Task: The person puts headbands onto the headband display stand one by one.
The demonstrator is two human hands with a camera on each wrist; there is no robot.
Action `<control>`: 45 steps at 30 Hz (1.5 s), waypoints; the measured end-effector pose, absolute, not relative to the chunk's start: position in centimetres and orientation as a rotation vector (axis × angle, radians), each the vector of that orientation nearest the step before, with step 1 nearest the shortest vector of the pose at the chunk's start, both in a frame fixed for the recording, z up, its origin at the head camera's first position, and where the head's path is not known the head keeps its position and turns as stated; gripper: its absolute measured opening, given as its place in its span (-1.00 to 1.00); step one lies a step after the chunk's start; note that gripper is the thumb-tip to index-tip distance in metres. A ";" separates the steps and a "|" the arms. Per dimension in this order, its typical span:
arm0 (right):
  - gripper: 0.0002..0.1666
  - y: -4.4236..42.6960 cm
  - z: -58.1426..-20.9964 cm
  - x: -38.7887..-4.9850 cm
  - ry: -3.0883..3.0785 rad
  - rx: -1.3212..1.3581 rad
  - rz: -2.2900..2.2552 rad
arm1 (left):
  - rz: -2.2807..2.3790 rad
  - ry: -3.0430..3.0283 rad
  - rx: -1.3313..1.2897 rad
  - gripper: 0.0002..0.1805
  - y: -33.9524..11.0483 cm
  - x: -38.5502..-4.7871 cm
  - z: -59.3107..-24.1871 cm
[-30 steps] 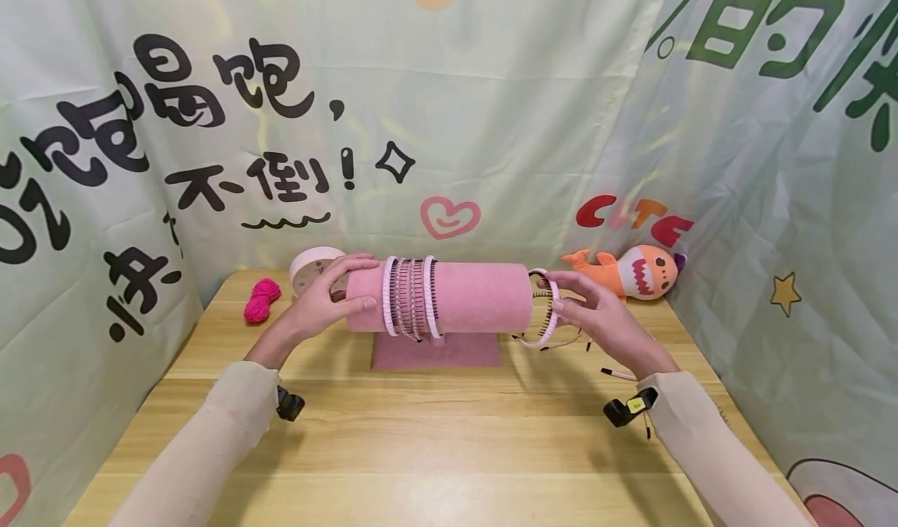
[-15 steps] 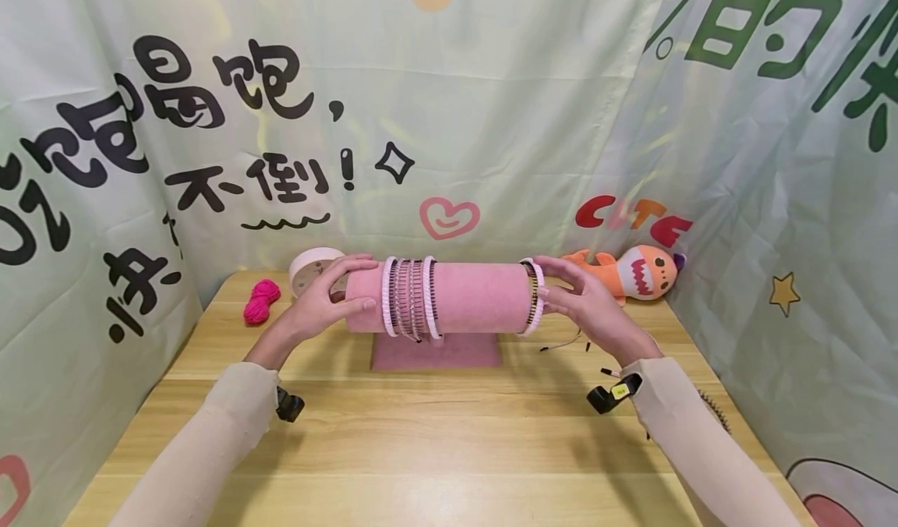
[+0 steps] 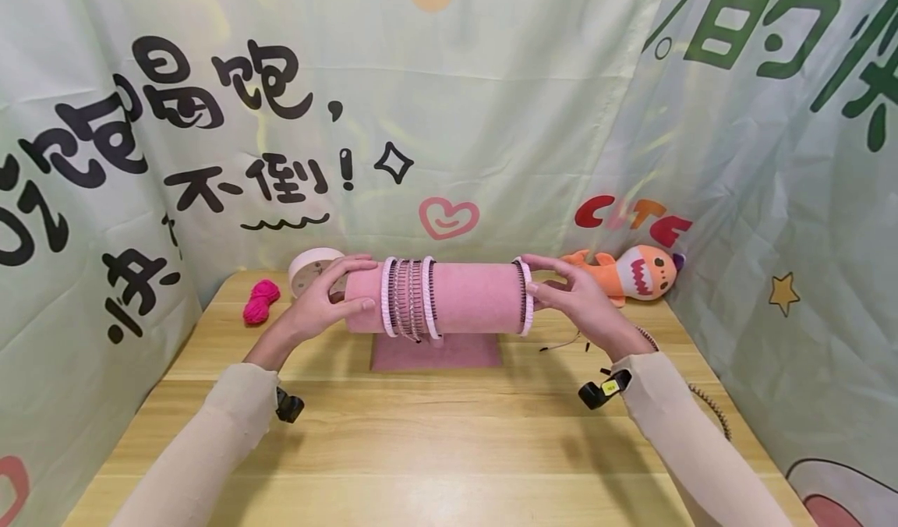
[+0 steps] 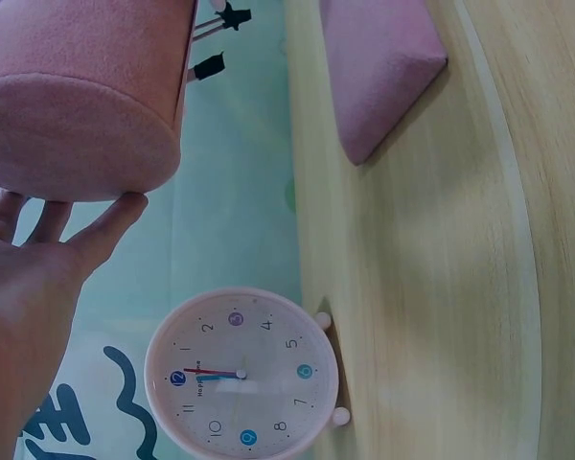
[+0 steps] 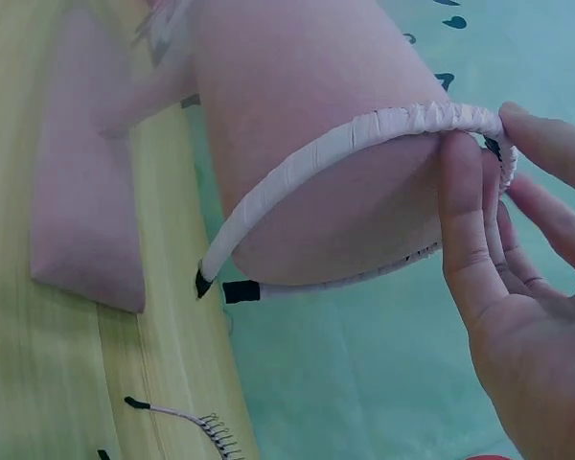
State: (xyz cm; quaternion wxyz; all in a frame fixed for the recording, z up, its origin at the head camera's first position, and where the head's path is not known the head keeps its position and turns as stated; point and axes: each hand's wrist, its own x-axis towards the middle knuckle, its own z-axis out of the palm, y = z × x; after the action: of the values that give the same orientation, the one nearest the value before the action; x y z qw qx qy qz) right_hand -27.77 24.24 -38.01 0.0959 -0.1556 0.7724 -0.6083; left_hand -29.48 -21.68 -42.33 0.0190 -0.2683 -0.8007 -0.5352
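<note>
A pink velvet headband display stand (image 3: 477,298) carries a horizontal roll on a flat base. My left hand (image 3: 319,299) holds the roll's left end, thumb in front and a finger over the top; the left wrist view shows fingertips at its end face. Several headbands, two white wrapped ones outermost (image 3: 429,297), circle the roll left of centre. With thumb and fingers, my right hand (image 3: 571,301) pinches a white wrapped headband with black teeth (image 3: 527,301), set around the roll's right end. In the right wrist view, the headband's black tips (image 5: 241,291) point toward the base.
A pink-rimmed clock (image 4: 244,374) stands behind my left hand, beside a bright pink yarn skein (image 3: 261,301). An orange shark plush (image 3: 638,272) lies at the back right. More thin toothed headbands (image 3: 712,406) lie near my right forearm. Printed curtains enclose the wooden table (image 3: 421,433).
My right hand has moved left, bringing the white headband from beyond the roll's right end onto it. The left hand has stayed in place.
</note>
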 end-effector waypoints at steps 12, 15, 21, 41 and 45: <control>-0.33 24.9 -38.5 -27.3 2.386 -0.582 -1.662 | -1.663 -2.490 -0.824 -0.33 -21.7 -29.4 -42.4; -0.26 25.3 -38.6 -27.1 2.372 -0.640 -1.596 | -1.664 -2.490 -0.822 -0.33 -21.7 -29.4 -42.4; -0.11 25.7 -39.0 -27.2 2.345 -0.738 -1.541 | -1.657 -2.489 -0.817 -0.33 -21.7 -29.4 -42.3; -0.17 23.7 -39.4 -28.9 2.424 -0.771 -1.558 | -1.660 -2.490 -0.809 -0.32 -21.6 -29.2 -42.0; -0.18 23.2 -39.4 -29.1 2.440 -0.768 -1.531 | -1.663 -2.490 -0.812 -0.32 -21.6 -29.2 -42.0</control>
State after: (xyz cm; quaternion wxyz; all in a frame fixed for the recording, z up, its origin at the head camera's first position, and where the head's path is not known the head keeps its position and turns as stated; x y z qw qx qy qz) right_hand -29.11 23.15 -39.42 0.0802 -0.2569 0.8157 -0.5120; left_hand -29.20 -21.61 -42.00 0.0195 -0.2616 -0.8024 -0.5360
